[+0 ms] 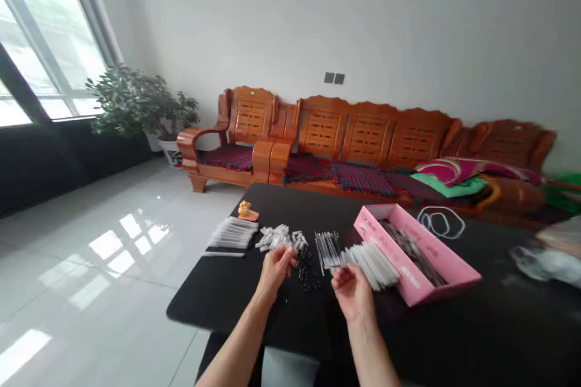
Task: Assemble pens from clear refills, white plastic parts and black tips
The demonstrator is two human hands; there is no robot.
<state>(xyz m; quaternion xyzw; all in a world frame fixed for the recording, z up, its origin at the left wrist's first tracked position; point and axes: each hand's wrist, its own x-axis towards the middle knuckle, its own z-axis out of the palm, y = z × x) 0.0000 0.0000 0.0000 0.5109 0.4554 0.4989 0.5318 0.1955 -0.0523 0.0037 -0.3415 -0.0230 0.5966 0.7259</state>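
My left hand [275,271] is closed in a pinch at the near edge of a heap of small white pieces [278,236]; what its fingertips hold, if anything, is too small to make out. Just right of it lie scattered small black pieces [305,269]. My right hand [353,291], palm turned up, has its fingers curled around what looks like a thin rod, mostly hidden. Beyond that hand is a bundle of thin, pen-refill-like rods [327,248]. A row of whitish tubes [372,263] lies beside it, against the pink box [415,281].
More clear tubes [233,233] lie at the table's left edge, near a small yellow figure [245,208]. Dark strips [413,248] fill part of the box. White loops [440,222] and plastic bags [554,254] are on the right. A wooden sofa [367,133] stands behind the black table [218,308].
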